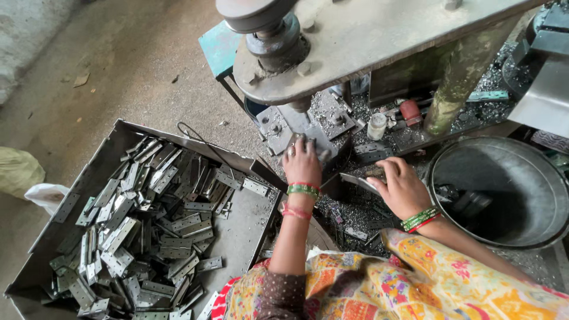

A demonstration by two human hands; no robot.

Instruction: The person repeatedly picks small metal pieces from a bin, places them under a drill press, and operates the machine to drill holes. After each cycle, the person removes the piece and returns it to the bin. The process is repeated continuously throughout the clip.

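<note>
Under the grey press head (278,35), the left hand (302,161) is resting fingers-down on a metal piece at the die block (296,127) — its grip is hidden. Beside it, the right hand (402,188) is pinching a flat hinge plate (358,181) — near the round steel tub (504,189); the tray of hinges (142,219) is sitting left.

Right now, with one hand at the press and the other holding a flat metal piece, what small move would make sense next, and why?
Probably slide the metal piece in the right hand leftward toward the press block. The left hand already rests on that block under the machine's head, and the piece's tip points that way. Whether the slot is free is hidden by the left hand.
</note>
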